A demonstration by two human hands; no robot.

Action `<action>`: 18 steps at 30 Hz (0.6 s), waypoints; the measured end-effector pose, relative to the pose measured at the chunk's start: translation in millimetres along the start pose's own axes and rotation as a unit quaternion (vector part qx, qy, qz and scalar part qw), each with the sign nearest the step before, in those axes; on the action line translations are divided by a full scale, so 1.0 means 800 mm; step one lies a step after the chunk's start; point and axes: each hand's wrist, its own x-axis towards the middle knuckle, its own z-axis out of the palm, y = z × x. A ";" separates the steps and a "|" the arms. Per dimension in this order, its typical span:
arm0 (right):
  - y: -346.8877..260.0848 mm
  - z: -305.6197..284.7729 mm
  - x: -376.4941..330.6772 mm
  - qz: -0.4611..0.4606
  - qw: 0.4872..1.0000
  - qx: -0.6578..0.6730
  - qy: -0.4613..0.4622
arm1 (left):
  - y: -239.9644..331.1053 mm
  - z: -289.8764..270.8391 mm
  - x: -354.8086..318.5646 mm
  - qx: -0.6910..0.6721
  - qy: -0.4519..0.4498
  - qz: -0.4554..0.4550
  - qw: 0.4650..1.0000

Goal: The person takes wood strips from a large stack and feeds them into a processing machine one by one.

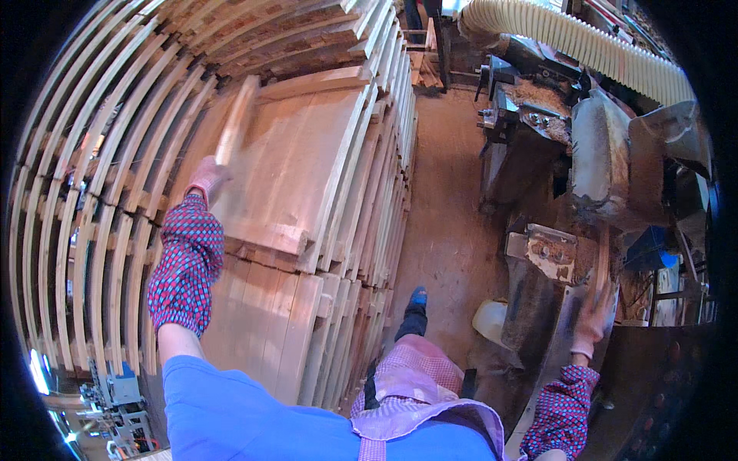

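My left hand point(209, 180), in a pinkish work glove, is closed round the near end of a wooden strip point(237, 123). That strip lies slanting over the top of a pallet stack of pale boards point(300, 146). On the right, my gloved right hand point(590, 319) is smeared by motion at the near end of another narrow wooden strip point(603, 257), which its fingers seem to grip. This second strip points away along the bed of a woodworking machine point(553, 253), beneath a dusty rounded hood point(601, 146). Patterned sleeve covers wrap both forearms.
Slatted stacks of wood point(100, 192) rise along the left. A ribbed dust hose point(584, 38) arches over the machine at far right. Sawdust and shavings point(538, 96) lie on the machine. Between stack and machine runs a brown floor point(446, 192), where my blue shoe point(417, 296) stands.
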 end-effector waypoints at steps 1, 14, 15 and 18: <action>-0.038 0.005 0.004 0.066 0.956 0.285 -0.013 | 0.008 0.003 -0.024 -0.282 -0.152 -0.025 0.947; -0.255 -0.250 -0.155 -0.006 0.850 0.442 -0.288 | 0.341 0.230 -0.581 -0.726 -0.247 0.146 0.625; -0.220 -0.234 -0.176 -0.004 0.853 0.471 -0.225 | 0.359 0.242 -0.609 -0.744 -0.274 0.154 0.590; -0.179 -0.261 -0.234 0.115 0.846 0.491 -0.173 | 0.385 0.257 -0.647 -0.763 -0.375 0.137 0.508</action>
